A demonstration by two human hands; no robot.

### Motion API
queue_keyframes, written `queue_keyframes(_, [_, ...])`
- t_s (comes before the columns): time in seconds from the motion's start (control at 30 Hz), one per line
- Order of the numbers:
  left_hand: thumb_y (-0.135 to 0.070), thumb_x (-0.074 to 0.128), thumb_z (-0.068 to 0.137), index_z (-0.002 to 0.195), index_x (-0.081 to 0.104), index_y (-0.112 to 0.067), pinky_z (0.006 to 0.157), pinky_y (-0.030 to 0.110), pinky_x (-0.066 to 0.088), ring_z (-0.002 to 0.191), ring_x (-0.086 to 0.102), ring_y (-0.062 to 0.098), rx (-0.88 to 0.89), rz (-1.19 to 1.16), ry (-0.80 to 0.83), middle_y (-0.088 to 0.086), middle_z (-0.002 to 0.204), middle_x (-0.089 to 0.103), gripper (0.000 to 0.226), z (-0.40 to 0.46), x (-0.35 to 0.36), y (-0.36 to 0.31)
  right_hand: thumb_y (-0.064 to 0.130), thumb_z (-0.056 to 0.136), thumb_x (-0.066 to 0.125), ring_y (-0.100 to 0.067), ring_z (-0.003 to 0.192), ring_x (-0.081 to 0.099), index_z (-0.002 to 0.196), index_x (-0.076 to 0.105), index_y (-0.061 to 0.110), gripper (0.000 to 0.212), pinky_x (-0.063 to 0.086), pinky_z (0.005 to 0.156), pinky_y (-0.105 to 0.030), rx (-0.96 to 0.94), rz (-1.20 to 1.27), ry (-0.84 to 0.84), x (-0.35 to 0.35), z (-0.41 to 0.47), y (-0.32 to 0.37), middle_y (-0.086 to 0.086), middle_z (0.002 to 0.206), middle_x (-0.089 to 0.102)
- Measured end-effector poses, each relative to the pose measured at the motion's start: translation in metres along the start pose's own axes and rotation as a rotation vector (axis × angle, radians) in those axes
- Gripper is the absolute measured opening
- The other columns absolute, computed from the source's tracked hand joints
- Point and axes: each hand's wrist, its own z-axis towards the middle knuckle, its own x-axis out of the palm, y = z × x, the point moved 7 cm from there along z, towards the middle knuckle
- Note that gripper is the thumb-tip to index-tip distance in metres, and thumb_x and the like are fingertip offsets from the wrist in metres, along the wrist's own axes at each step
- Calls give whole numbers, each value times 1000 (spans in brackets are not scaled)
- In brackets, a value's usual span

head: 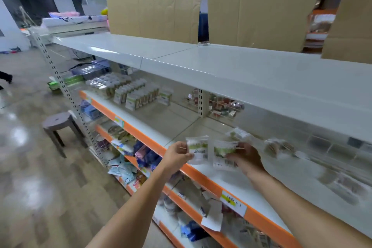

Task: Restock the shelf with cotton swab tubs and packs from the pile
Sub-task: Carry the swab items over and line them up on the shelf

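Observation:
My left hand (179, 153) pinches a small white-and-green cotton swab pack (197, 150) by its left edge, just above the orange front edge of the shelf (201, 175). Right beside it, my right hand (246, 156) holds a second, similar pack (223, 155). A loose pile of swab packs (277, 147) lies blurred on the shelf to the right, with one more pack (238, 133) behind my hands. Far left on the same shelf stand rows of swab tubs (112, 82) and boxed packs (138, 94).
A white upper shelf (221, 66) overhangs the working shelf, with cardboard sheets (251, 6) behind it. Lower shelves hold mixed packets (128, 159). A grey plastic stool (60, 125) stands on the floor at the left. A yellow price label (233, 201) sits on the orange edge.

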Motion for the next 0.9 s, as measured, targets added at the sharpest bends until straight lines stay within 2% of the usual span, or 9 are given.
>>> queue_keyframes(0.13, [1, 70, 87, 96, 63, -11, 73, 27, 55, 79, 68, 15, 1, -2, -6, 10, 96, 71, 16, 16, -46, 13, 5, 78, 77, -8, 78, 64, 99, 54, 27, 37, 45, 57, -21, 22, 9, 34, 52, 11, 11, 8, 89, 66])
queue_keyframes(0.2, [1, 69, 87, 101, 62, -6, 77, 30, 56, 83, 68, 17, 2, 1, -8, 10, 97, 71, 17, 26, -71, 20, 5, 79, 76, -10, 74, 64, 105, 55, 21, 37, 45, 56, -21, 13, -16, 35, 78, 17, 18, 6, 87, 65])
queue_keyframes(0.3, [-2, 70, 87, 105, 61, -7, 74, 25, 56, 82, 68, 12, -1, 8, -27, 8, 98, 70, 20, 40, -110, 31, 3, 78, 76, -12, 71, 65, 103, 58, 19, 35, 47, 56, -24, -5, -43, 35, 116, 25, 27, 4, 83, 67])
queue_keyframes(0.4, [-4, 70, 87, 101, 61, -12, 83, 36, 57, 89, 69, 19, -1, 8, -34, 11, 101, 70, 19, 50, -144, 39, -1, 76, 75, -18, 76, 67, 102, 62, 17, 34, 53, 66, -29, -6, -21, 34, 152, 33, 33, 2, 83, 69])
queue_keyframes(0.47, [-7, 71, 88, 97, 60, -18, 76, 34, 58, 85, 68, 18, -1, 28, -42, 10, 101, 71, 18, 55, -165, 44, -4, 76, 75, -22, 78, 67, 102, 62, 14, 34, 53, 71, -32, -4, 5, 36, 175, 37, 37, 0, 83, 69])
queue_keyframes(0.57, [-9, 70, 89, 98, 59, -18, 59, 25, 52, 72, 66, 14, -15, 21, -42, 12, 102, 71, 17, 63, -190, 52, -9, 76, 73, -23, 76, 65, 96, 61, 12, 32, 50, 69, -30, -6, 50, 33, 204, 44, 41, -6, 84, 69])
queue_keyframes(0.67, [-8, 70, 89, 107, 59, -11, 72, 39, 57, 87, 69, 25, -30, 1, -59, 14, 106, 70, 22, 72, -209, 59, -11, 77, 72, -18, 71, 63, 95, 61, 12, 31, 48, 60, -26, -6, 66, 32, 226, 52, 47, -4, 82, 68])
queue_keyframes(0.73, [-7, 70, 88, 105, 59, -12, 80, 42, 57, 93, 69, 26, -29, -6, -71, 14, 105, 70, 21, 78, -219, 63, -11, 77, 72, -16, 71, 63, 96, 61, 13, 32, 47, 58, -24, -2, 60, 30, 236, 59, 49, -2, 82, 67])
queue_keyframes(0.9, [-4, 69, 88, 107, 60, -7, 75, 38, 57, 79, 66, 17, -33, -19, -79, 10, 97, 70, 21, 100, -242, 72, 1, 75, 78, -18, 78, 66, 96, 64, 20, 32, 51, 69, -28, -43, -49, 27, 254, 89, 60, -2, 88, 70])
